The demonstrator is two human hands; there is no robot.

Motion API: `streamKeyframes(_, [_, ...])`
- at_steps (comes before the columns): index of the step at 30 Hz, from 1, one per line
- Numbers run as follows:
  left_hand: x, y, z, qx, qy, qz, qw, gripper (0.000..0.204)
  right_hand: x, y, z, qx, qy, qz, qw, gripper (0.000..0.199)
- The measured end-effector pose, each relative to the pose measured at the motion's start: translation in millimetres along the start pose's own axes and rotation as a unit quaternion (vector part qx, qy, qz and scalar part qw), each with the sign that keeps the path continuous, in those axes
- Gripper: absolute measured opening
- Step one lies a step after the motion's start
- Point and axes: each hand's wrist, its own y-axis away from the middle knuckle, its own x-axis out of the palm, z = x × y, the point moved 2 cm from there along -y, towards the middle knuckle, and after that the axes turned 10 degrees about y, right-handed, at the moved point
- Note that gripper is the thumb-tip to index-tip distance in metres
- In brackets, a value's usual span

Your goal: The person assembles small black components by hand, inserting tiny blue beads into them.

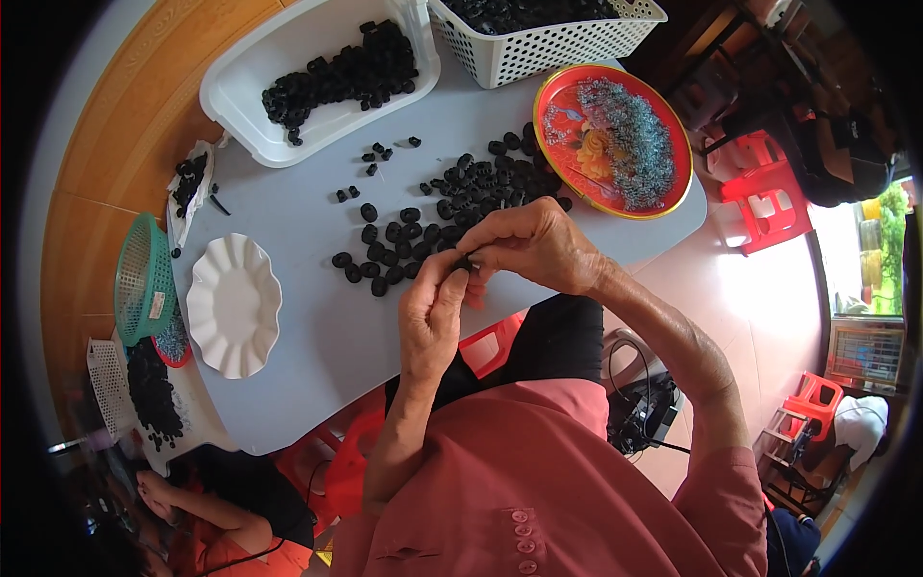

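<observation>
Both my hands meet over the near edge of the table, holding one small black part (pixel 464 262) between their fingertips; fingers cover most of it. My left hand (pixel 430 313) is closed, thumb and fingers pinching its near side. From the right, my right hand (pixel 538 242) pinches the same part with thumb and forefinger. Just beyond my fingers lie many loose round black parts (pixel 393 232), in a scattered group that thickens toward the right. A few smaller black pieces (pixel 372 169) sit farther back. To the right stands a round red tray (pixel 681 144) with a heap of small silvery pieces (pixel 635 144).
At the back are a white tub (pixel 231 91) of black parts and a white perforated basket (pixel 567 50), also holding black parts. A white scalloped plate (pixel 234 306) lies left, beside a green basket (pixel 139 274). Another person's hand (pixel 154 490) shows lower left. Red stools (pixel 769 207) stand right.
</observation>
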Motion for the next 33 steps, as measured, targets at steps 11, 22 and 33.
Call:
streamKeyframes(11, [1,-1,-2,0.016,-0.027,0.031,0.999,0.022,-9,-3,1,-0.003,0.036,0.047,0.998,0.013])
streamKeyframes(22, [1,2,1,0.016,-0.054,0.017,0.998,0.02,-9,-5,-1,0.006,0.036,0.073,0.997,0.013])
streamKeyframes(33, [1,0,4,0.036,-0.02,0.004,0.999,0.018,-5,-3,-1,-0.005,0.028,0.031,0.999,0.01])
